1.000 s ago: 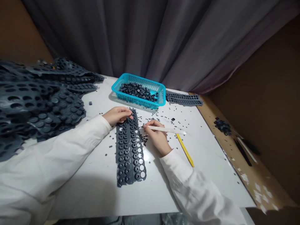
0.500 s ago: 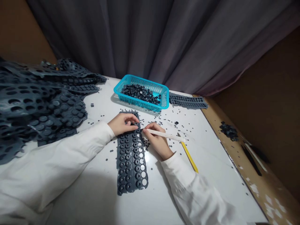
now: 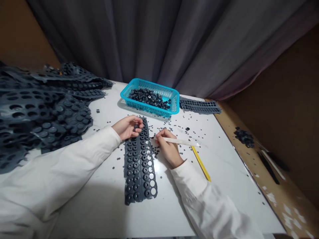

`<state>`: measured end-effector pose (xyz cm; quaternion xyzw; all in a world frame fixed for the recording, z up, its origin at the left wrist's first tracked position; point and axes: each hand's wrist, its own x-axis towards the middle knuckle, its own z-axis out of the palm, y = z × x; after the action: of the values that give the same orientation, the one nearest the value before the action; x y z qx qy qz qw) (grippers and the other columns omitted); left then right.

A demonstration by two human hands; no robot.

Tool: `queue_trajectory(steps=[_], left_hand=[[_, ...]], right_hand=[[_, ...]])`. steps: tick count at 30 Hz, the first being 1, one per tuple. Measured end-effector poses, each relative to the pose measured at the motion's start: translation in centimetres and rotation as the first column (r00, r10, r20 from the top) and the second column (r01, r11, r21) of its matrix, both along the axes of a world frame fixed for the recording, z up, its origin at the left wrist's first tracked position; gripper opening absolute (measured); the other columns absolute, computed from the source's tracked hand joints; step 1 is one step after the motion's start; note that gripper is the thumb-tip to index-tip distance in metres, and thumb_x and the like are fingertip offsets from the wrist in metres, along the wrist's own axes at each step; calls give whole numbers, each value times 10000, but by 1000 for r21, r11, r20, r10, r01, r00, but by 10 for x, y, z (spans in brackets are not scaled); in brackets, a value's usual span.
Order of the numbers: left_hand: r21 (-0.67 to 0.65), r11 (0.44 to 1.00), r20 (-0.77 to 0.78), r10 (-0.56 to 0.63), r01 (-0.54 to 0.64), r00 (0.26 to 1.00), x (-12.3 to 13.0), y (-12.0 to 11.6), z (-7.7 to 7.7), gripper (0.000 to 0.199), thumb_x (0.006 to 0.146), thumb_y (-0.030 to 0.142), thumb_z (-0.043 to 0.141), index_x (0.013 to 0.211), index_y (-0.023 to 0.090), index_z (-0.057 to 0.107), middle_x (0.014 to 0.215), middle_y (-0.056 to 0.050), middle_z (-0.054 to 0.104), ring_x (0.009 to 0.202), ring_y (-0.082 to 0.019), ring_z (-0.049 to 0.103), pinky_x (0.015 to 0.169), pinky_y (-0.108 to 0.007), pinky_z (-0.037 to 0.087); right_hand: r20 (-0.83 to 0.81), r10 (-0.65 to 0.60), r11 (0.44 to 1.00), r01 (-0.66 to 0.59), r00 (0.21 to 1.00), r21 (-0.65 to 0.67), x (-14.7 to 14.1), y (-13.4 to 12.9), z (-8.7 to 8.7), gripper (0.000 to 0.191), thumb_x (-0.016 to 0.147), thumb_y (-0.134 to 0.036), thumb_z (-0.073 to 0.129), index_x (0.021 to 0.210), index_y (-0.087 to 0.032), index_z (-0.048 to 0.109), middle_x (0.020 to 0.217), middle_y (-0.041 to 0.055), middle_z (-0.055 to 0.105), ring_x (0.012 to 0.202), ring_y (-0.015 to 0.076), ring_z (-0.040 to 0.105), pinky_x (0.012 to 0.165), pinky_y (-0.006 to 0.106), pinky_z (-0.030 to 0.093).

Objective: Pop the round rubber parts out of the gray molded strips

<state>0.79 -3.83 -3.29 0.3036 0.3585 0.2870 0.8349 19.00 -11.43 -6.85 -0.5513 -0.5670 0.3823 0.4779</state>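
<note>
Head: both hands (image 3: 127, 127) (image 3: 168, 146) curled, apart

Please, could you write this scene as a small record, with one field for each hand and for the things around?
Left hand: fingers curled at the far end of the dark perforated sheet; grip unclear
Right hand: holds white-handled tool, tip near the sheet's right edge
Sheet: flat, several right-column holes open
Basket: turquoise, holds small dark parts
Yellow stick: lies right of right hand
</note>
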Motion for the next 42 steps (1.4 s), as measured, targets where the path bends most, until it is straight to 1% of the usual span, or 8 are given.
queue_trajectory(steps=[4,8,12,17,21,27,32,42], left_hand=[[332,939,-263,0,91,965,3,-2,-1,162,697,285,602,695,129,561,558,29,433,438,-54,336,409,-166,218],[702,470,-660,146,535,737,6,-1,4,171,669,281,646,761,139,672,519,42,461,488,-83,409,509,-208,302],[583,65,-802,206,810,561,17,7,6,153,600,190,671,748,164,701,550,22,520,530,-113,454,549,-230,316],[511,-51,-847,142,858,512,31,18,2,81,566,112,667,548,187,644,508,0,538,527,-141,456,562,-257,313],[605,77,-796,24,792,605,22,18,-1,89,594,131,673,534,182,632,501,9,547,499,-119,458,545,-239,318],[792,496,-531,274,355,802,-8,15,-3,174,660,322,684,689,153,654,609,8,593,538,-95,460,536,-210,333],[466,885,-315,169,-4,934,-10,22,3,145,632,230,637,647,129,533,646,-42,597,421,-40,327,403,-168,216],[280,958,-232,-1,68,973,7,29,4,155,496,138,492,644,143,539,594,-39,547,389,-69,330,355,-169,199]], right_hand=[[92,30,999,-31,995,9,-2,0,3,151,790,-254,530,651,-194,522,576,-29,552,557,123,509,564,236,384],[136,40,999,-43,990,23,-2,0,3,166,791,-254,521,638,-192,512,571,-32,550,556,119,500,566,232,375],[160,62,997,-67,985,29,-1,0,1,168,798,-258,503,642,-196,501,568,-35,545,557,122,492,569,235,365],[171,60,997,-66,983,27,-1,1,2,159,780,-225,490,622,-203,486,553,-37,527,554,129,480,561,241,351],[154,77,996,-82,985,30,-2,2,2,166,787,-221,472,622,-206,469,563,-34,531,566,134,488,564,246,353],[101,88,996,-89,991,10,-3,1,1,161,783,-211,471,622,-203,474,558,-35,537,569,130,496,577,245,368],[-66,18,1000,-17,998,8,-2,5,0,107,790,-240,489,693,-203,516,619,-29,572,593,123,523,584,237,394],[37,18,1000,-18,999,2,-9,13,2,129,784,-239,493,662,-198,505,597,-25,571,575,129,516,580,251,386]])
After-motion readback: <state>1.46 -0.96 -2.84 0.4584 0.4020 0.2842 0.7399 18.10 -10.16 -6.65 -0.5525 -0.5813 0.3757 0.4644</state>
